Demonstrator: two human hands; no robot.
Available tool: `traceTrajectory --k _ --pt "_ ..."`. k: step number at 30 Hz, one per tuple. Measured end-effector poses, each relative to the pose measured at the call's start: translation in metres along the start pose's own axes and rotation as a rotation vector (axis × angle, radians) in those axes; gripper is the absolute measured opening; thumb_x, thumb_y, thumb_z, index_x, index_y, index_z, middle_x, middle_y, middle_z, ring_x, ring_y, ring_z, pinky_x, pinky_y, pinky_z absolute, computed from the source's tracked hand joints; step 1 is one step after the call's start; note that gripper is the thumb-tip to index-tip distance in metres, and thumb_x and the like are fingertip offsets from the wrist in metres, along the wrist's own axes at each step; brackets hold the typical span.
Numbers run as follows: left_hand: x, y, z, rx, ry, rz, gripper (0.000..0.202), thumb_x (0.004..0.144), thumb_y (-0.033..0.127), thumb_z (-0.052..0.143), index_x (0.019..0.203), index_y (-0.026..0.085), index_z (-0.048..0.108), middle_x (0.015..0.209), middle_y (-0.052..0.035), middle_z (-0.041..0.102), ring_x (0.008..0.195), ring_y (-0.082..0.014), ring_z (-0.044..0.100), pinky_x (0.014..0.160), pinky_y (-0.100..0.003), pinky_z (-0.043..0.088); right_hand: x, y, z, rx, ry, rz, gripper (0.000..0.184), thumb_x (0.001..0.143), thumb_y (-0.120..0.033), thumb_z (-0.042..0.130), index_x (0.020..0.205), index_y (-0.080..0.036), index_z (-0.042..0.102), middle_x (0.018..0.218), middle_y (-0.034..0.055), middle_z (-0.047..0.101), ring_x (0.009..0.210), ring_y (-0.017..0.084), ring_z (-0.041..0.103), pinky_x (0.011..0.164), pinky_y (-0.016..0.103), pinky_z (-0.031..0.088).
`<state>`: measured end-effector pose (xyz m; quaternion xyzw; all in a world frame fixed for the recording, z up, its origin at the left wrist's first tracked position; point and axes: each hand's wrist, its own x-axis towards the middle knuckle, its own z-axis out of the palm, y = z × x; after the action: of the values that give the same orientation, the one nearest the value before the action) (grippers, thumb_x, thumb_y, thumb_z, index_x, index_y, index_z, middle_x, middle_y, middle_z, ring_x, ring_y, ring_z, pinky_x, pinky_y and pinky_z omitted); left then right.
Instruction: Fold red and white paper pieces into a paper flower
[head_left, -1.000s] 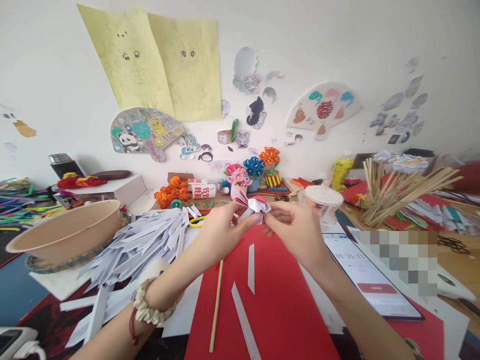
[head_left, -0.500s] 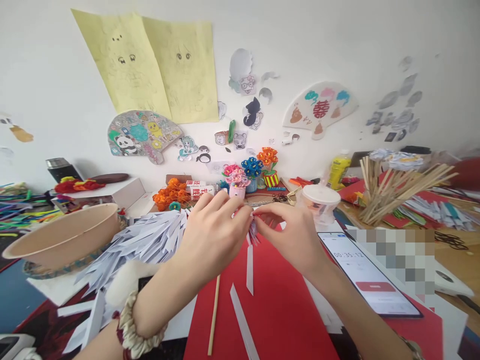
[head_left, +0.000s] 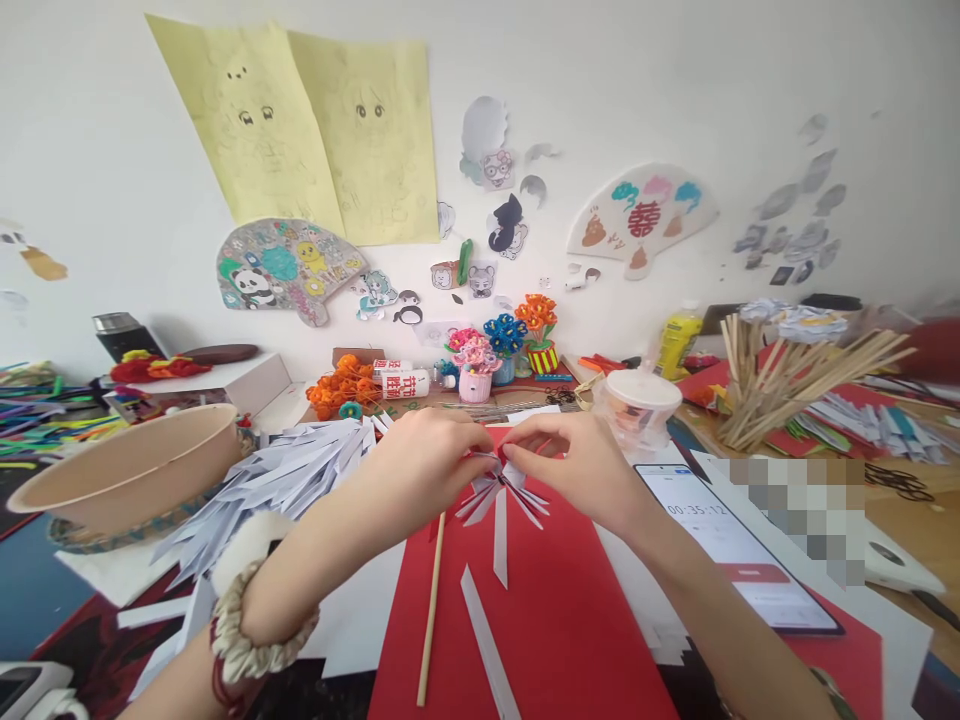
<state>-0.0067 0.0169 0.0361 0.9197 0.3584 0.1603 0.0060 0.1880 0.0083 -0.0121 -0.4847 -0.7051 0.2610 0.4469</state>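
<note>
Over a red sheet (head_left: 570, 600), my left hand (head_left: 431, 455) and my right hand (head_left: 574, 460) pinch a bunch of folded white paper strips (head_left: 506, 500) from either side. The strips fan out below my fingertips, and their gathered top is partly hidden by the fingers. One loose white strip (head_left: 500, 545) lies just under the bunch. Closer to me, another white strip (head_left: 486, 640) rests on the red sheet. To its left lies a thin wooden stick (head_left: 431, 615).
Left of my hands sits a pile of white paper strips (head_left: 262, 490), beside a beige basin (head_left: 135, 470). A phone (head_left: 742, 550) lies to the right, near a lidded tub (head_left: 641, 400) and a bundle of wooden sticks (head_left: 802, 380). Small pots of craft flowers (head_left: 476, 370) stand at the back.
My left hand has lowered and shifted slightly left, uncovering more of the fanned strips and the flower pots behind. My right hand stays at the bunch. The loose strips and stick lie nearly as before.
</note>
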Motion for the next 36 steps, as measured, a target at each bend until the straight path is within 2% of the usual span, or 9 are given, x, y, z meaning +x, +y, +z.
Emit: traceTrajectory --k 4,9,14,16,20,24,27,31,36 --pt "-0.002 -0.004 -0.006 0.002 -0.001 0.026 0.018 0.092 0.014 0.060 0.085 0.018 0.076 0.077 -0.0022 0.075 0.067 -0.0148 0.067 0.061 -0.024 0.045 0.000 0.002 0.001 0.017 -0.039 -0.001 0.011 0.080 -0.017 0.067 0.080 -0.021 0.078 0.080 0.0028 0.079 0.072 0.019 0.070 0.066 0.030 0.054" --pt "-0.002 -0.009 -0.006 0.049 0.013 0.131 0.020 0.091 0.009 0.058 0.085 0.015 0.075 0.078 -0.0028 0.075 0.068 -0.0142 0.065 0.062 -0.024 0.044 0.001 0.002 -0.001 0.140 -0.067 0.031 0.010 0.082 -0.027 0.070 0.082 -0.020 0.077 0.085 0.0055 0.078 0.076 0.020 0.070 0.069 0.032 0.055" --pt "-0.001 -0.006 -0.007 0.124 0.160 0.047 0.017 0.089 0.011 0.057 0.078 0.014 0.070 0.071 -0.0026 0.068 0.063 -0.0144 0.060 0.059 -0.026 0.041 -0.001 -0.002 -0.007 0.424 -0.002 0.082 0.042 0.086 -0.047 0.068 0.122 -0.026 0.067 0.113 0.0078 0.073 0.102 0.023 0.069 0.084 0.035 0.055" --pt "-0.002 -0.003 -0.008 0.161 0.186 0.002 0.018 0.089 0.013 0.056 0.077 0.014 0.069 0.069 -0.0024 0.066 0.062 -0.0148 0.059 0.058 -0.026 0.041 -0.002 -0.003 -0.007 0.463 -0.073 0.124 0.054 0.080 -0.044 0.075 0.130 -0.029 0.060 0.122 0.0074 0.070 0.110 0.024 0.067 0.089 0.037 0.055" --pt "-0.004 0.002 -0.008 0.234 0.216 -0.077 0.019 0.088 0.013 0.053 0.075 0.013 0.067 0.071 -0.0042 0.067 0.063 -0.0164 0.060 0.058 -0.027 0.041 -0.002 -0.002 0.000 0.459 -0.097 0.178 0.042 0.076 -0.037 0.080 0.114 -0.023 0.068 0.108 0.0079 0.076 0.104 0.025 0.071 0.096 0.041 0.053" --pt "-0.004 0.002 -0.007 0.205 0.294 -0.093 0.016 0.084 0.011 0.055 0.073 0.014 0.066 0.068 -0.0027 0.067 0.058 -0.0134 0.057 0.056 -0.025 0.038 -0.002 -0.002 0.008 0.505 -0.007 0.137 0.044 0.066 -0.030 0.086 0.108 -0.025 0.072 0.114 0.0064 0.075 0.116 0.026 0.065 0.096 0.039 0.054" --pt "-0.004 0.000 -0.008 0.105 0.348 -0.063 0.015 0.083 0.011 0.057 0.072 0.016 0.066 0.066 -0.0006 0.067 0.054 -0.0109 0.054 0.054 -0.023 0.037 -0.002 -0.002 0.012 0.552 0.045 0.110 0.036 0.070 -0.029 0.084 0.104 -0.025 0.074 0.108 0.0052 0.076 0.106 0.024 0.068 0.091 0.037 0.055" --pt "-0.005 -0.002 -0.008 0.081 0.350 0.029 0.017 0.089 0.013 0.056 0.076 0.015 0.066 0.069 -0.0011 0.067 0.058 -0.0115 0.057 0.056 -0.022 0.040 -0.002 0.002 0.015 0.645 0.042 0.148 0.025 0.073 -0.032 0.082 0.095 -0.021 0.076 0.088 0.0034 0.075 0.077 0.017 0.067 0.078 0.033 0.054" --pt "-0.006 -0.003 -0.008 0.429 0.318 0.263 0.028 0.098 0.013 0.047 0.074 0.014 0.061 0.066 -0.0013 0.060 0.057 -0.0135 0.051 0.055 -0.027 0.038 -0.001 0.006 0.016 0.624 0.078 0.193 0.024 0.072 -0.034 0.082 0.088 -0.018 0.076 0.064 -0.0005 0.066 0.063 0.015 0.057 0.065 0.030 0.048"
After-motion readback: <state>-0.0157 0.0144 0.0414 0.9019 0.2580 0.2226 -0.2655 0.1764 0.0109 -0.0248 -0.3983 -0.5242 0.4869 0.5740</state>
